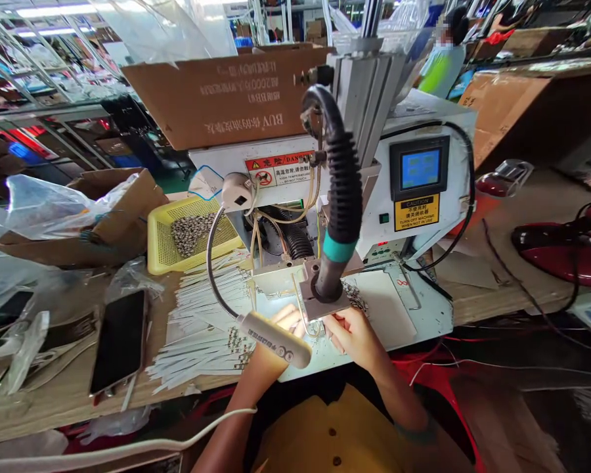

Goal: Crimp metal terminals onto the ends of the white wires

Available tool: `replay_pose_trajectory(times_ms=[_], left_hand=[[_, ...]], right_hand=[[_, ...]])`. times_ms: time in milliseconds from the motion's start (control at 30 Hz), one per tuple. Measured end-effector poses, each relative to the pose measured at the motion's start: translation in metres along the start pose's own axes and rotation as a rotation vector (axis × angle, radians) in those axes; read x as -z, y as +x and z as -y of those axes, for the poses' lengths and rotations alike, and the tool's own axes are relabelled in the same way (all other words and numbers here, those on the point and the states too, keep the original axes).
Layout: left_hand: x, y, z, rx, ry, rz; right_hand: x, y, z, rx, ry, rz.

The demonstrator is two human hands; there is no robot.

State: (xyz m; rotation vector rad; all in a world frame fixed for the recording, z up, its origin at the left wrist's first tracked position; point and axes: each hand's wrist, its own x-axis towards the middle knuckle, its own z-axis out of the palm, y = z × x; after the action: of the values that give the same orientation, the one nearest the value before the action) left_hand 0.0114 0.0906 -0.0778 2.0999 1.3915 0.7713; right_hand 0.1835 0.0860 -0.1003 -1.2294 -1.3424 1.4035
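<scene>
My left hand (291, 319) is under the machine's head at its left side, lit brightly and partly covered by the lamp (274, 338). Its fingers look bent inward, but their tips and anything in them are hidden. On the other side, my right hand (353, 334) has its thumb and forefinger pressed together close to the small work spot; what they hold is too small to make out. Between both hands hangs the metal head (320, 303) of a soldering-type machine (426, 256) with a black corrugated hose (343, 184). Small metal parts (355, 297) lie just behind my right hand.
White flat strips (197, 315) with small metal ends are spread left of the machine. Behind them stands a yellow basket (157, 259) of small metal parts. A phone (119, 341) and an open carton (73, 243) are farther left. A hex key (414, 289) lies right.
</scene>
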Motion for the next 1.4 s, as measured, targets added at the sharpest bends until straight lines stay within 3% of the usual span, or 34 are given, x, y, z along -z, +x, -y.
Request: replay_pose_trajectory(times_ms=[100, 467, 867, 1067, 1233, 1400], left_hand=[[0.0, 0.003, -0.003, -0.02, 0.003, 0.062], [-0.006, 0.002, 0.007, 0.051, -0.153, 0.081], [-0.004, 0.004, 0.002, 0.076, -0.207, 0.098], [-0.007, 0.001, 0.008, 0.059, -0.147, 0.059], [-0.006, 0.003, 0.002, -0.003, -0.039, 0.075], [0.012, -0.012, 0.001, -0.12, 0.234, 0.032]], right_hand=[[0.0, 0.001, -0.001, 0.012, -0.043, -0.007], [-0.002, -0.001, 0.002, 0.033, -0.11, -0.05], [-0.002, -0.001, 0.004, 0.02, -0.113, -0.04], [-0.002, -0.001, 0.001, 0.026, -0.107, -0.039], [-0.002, 0.0, -0.001, 0.035, -0.115, -0.023], [-0.001, -0.013, 0.01, 0.066, -0.13, -0.049]])
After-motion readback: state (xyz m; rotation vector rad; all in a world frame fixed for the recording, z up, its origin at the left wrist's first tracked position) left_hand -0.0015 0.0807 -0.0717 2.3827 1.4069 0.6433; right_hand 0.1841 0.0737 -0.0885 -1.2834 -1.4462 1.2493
